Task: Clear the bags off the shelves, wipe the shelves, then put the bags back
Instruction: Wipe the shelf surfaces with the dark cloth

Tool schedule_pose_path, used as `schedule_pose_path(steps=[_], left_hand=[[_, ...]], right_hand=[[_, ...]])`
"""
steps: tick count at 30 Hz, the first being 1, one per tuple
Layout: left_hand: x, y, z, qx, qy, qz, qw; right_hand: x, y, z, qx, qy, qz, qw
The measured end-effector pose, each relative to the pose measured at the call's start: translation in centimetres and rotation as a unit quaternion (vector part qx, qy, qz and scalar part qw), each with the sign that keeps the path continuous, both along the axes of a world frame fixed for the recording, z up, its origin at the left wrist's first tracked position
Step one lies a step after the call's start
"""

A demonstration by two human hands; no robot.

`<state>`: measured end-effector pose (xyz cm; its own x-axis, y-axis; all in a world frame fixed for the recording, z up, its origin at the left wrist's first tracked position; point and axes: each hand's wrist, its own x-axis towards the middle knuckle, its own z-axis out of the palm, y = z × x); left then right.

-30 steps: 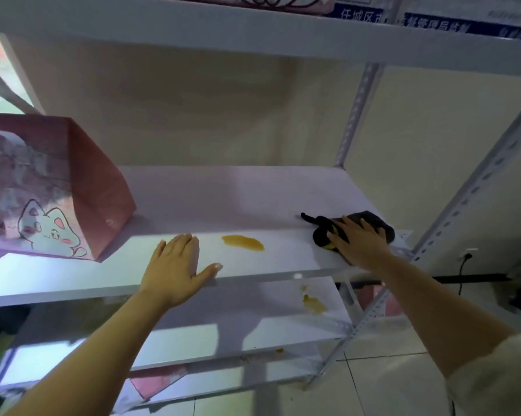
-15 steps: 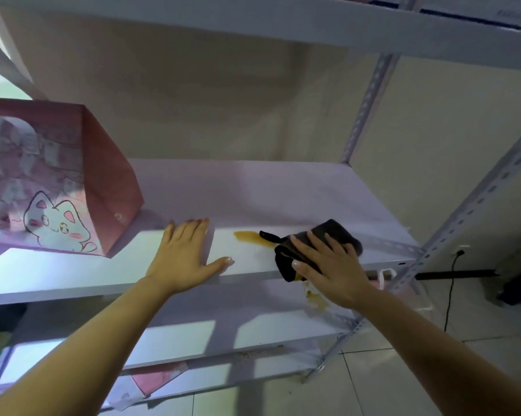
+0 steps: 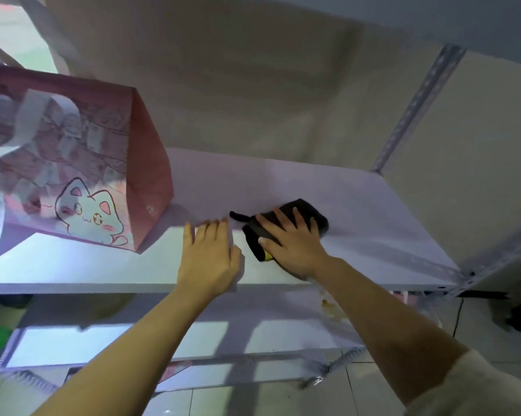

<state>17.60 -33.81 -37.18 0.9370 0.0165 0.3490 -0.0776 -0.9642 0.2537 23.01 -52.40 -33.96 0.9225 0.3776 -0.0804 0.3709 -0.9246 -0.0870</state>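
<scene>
Both arms reach up from the bottom of the frame to the middle shelf (image 3: 373, 235). The left hand (image 3: 208, 256) lies flat near the shelf's front edge at the centre of the frame, fingers straight and together, thumb out to the right, grasping nothing. The right hand (image 3: 292, 244), just to its right, presses palm-down with spread fingers on a dark cloth (image 3: 307, 216), which lies on the shelf just right of centre; a bit of yellow shows under the thumb. A pink bag (image 3: 103, 175) with a cartoon cat stands on the same shelf at the left of the frame.

Half a second ago the cloth and right hand were further right along the shelf, and a yellow smear lay bare between the two hands. Now the cloth covers that spot and the hands are nearly touching. The left hand has stayed put. A yellowish stain (image 3: 328, 307) remains on the lower shelf (image 3: 193, 334).
</scene>
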Motion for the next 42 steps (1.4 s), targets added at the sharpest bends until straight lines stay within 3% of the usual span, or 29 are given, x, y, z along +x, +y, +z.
schedule_pose_path(steps=[5, 10, 16, 22, 26, 31, 42], left_hand=[[0.4, 0.2, -0.3, 0.000, 0.002, -0.006, 1.000], [0.6, 0.1, -0.5, 0.009, 0.021, -0.003, 1.000], [0.6, 0.1, -0.3, 0.015, 0.049, -0.010, 0.999], [0.7, 0.3, 1.2, 0.050, 0.085, -0.020, 0.995], [1.5, 1.2, 1.7, 0.054, 0.067, -0.028, 0.996], [1.7, 1.0, 1.5, 0.006, 0.047, -0.020, 0.999], [2.1, 1.3, 0.8, 0.020, 0.113, 0.025, 0.993]], right_hand=[[4.9, 2.6, 0.8, -0.057, 0.040, -0.071, 0.995], [4.7, 1.5, 2.6, -0.077, 0.038, -0.069, 0.994], [-1.5, -3.8, 0.9, -0.133, -0.101, -0.020, 0.986], [-5.2, -6.4, 1.4, -0.085, -0.189, 0.046, 0.977], [-3.6, -5.4, 1.6, -0.001, -0.072, 0.101, 0.992], [1.0, -0.9, 1.1, 0.007, 0.023, 0.086, 0.996], [10.2, 3.7, 0.1, 0.053, 0.028, 0.030, 0.998]])
